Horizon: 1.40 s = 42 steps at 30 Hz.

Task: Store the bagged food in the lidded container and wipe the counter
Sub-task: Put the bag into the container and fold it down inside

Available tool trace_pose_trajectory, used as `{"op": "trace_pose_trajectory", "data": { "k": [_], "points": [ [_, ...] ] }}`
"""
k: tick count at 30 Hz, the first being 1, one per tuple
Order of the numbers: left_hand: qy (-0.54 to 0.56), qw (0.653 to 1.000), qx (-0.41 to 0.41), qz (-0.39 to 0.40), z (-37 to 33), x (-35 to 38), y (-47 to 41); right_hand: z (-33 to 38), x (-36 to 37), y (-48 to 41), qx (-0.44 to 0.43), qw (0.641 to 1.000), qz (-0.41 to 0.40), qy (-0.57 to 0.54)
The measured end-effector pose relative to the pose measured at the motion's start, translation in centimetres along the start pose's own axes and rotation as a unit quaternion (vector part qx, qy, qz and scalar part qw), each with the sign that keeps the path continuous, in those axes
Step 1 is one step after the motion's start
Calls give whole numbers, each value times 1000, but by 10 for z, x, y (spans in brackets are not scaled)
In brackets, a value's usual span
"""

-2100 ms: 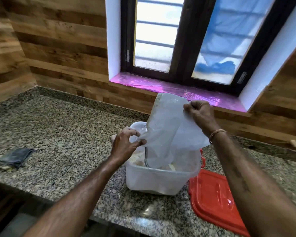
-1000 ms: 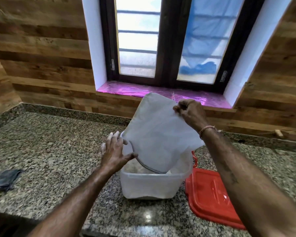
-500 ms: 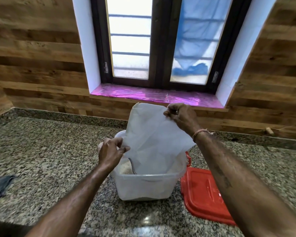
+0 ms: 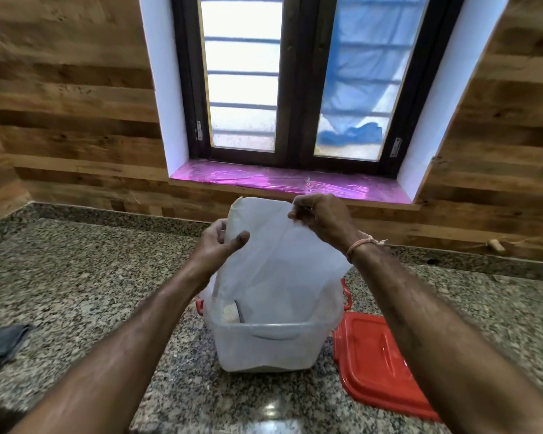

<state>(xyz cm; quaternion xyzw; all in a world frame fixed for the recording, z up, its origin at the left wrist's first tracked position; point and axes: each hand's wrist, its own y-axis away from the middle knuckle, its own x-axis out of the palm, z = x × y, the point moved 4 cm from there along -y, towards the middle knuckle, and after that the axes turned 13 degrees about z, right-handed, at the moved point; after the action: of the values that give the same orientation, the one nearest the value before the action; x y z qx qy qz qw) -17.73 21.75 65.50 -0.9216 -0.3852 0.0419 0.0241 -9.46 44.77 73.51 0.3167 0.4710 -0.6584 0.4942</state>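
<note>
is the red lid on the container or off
Off. The red lid lies flat on the counter beside the container, whose open top holds the white bag.

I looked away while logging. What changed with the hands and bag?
The left hand let go of the bag low down, moved up and now grips its left edge near the top. The right hand still pinches the top corner; container, red lid and grey cloth stayed put.
</note>
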Motion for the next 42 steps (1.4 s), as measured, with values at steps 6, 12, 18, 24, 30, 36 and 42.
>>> {"op": "trace_pose_trajectory", "data": {
  "k": [6,12,18,24,30,36,42],
  "points": [
    [149,981,76,-104,-13,-1,-6,-43,-14,12,131,986,94,-31],
    [118,976,91,-157,1,2,-12,-97,-11,62,154,946,36,-283],
    [147,974,79,-150,8,-13,-17,-104,7,95,143,890,34,-431],
    [220,961,42,-164,22,-13,-20,-103,45,96,138,752,-19,-644],
    [223,951,42,-211,32,-27,-14,-93,64,86,183,833,-126,-508],
    [229,944,56,-231,35,-31,-13,-87,64,74,167,846,13,-506],
    [178,964,34,-195,36,-36,-7,-107,79,68,216,868,-94,-437]
  ]
}}
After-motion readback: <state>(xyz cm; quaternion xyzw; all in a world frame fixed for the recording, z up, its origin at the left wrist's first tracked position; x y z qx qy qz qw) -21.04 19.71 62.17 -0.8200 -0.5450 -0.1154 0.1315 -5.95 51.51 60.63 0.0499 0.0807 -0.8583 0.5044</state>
